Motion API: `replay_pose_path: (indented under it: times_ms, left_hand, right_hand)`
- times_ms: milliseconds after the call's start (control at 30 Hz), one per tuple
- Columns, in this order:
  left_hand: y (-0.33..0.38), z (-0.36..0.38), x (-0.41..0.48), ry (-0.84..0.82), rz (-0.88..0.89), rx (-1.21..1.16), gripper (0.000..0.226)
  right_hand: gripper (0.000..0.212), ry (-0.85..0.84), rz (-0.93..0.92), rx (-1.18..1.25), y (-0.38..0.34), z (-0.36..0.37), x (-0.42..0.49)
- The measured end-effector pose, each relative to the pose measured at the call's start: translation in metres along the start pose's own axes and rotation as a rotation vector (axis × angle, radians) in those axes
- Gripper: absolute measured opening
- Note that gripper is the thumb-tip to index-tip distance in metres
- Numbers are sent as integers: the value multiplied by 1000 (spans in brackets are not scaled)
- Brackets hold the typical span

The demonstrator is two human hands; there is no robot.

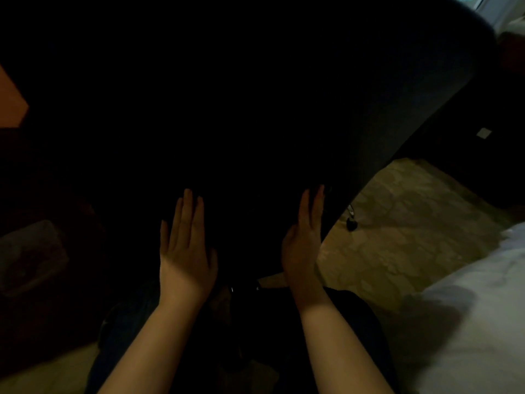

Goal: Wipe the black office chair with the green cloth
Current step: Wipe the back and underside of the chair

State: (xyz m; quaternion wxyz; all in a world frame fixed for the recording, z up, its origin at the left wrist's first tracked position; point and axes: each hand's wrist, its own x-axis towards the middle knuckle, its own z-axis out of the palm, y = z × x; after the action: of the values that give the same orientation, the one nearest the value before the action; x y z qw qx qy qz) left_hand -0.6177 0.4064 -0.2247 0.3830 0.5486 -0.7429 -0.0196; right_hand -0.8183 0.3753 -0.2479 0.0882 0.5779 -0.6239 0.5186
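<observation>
Left hand (184, 245) and right hand (302, 245) lie flat and apart, holding nothing, against the black office chair (284, 95) right ahead of them. Can't see the green cloth anywhere. The chair probably swivels easily, so I'd steady its edge by the right hand.

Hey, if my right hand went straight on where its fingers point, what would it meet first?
Most likely the black office chair's curved back: the right hand points its straight fingers at that dark panel near its right edge. Dim light hides whether they already touch.

Left hand (184, 245), right hand (302, 248) and forearms (147, 351) bare; dark clothing (127, 317) below.
</observation>
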Motion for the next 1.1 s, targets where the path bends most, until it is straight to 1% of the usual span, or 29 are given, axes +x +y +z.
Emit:
replay_pose_path:
  times_ms: [133,267,333,400,500,567,633,700,767,867,933,1033,1100]
  left_hand:
    - [-3,-1,-1,-27,1,-19,90]
    - [-7,-3,-1,-49,10,0,92]
    - [-8,-3,0,-50,18,6,94]
    - [-9,-4,0,-48,20,22,97]
    - [-9,-3,0,-47,29,43,95]
    - [-9,-2,1,-44,29,38,90]
    - [-9,-1,1,-35,28,30,80]
    - [-11,-2,0,-25,30,34,72]
    - [-14,-4,-1,-13,22,38,68]
    - [-18,-4,-2,-6,44,50,64]
    - [-19,-4,-2,5,49,58,65]
    - [-18,-4,-2,-3,22,61,73]
    - [-16,-4,-2,-8,21,69,71]
  right_hand:
    - [77,21,220,45,5,-4,3]
    - [70,81,280,91,-10,2,5]
    - [71,80,267,104,-22,4,5]
    - [71,78,195,124,-38,9,2]
    - [63,67,9,88,-63,24,-7]
    - [54,15,-74,80,-76,35,-16]
    - [49,-49,-155,88,-84,46,-26]
    - [51,-140,-295,68,-89,57,-35]
    - [56,-230,-415,0,-91,65,-42]
    - [58,-265,-464,-73,-86,66,-46]
    - [54,-245,-468,-68,-85,63,-43]
    - [47,-209,-501,-91,-82,56,-36]
    - [46,-191,-524,-129,-75,49,-30]
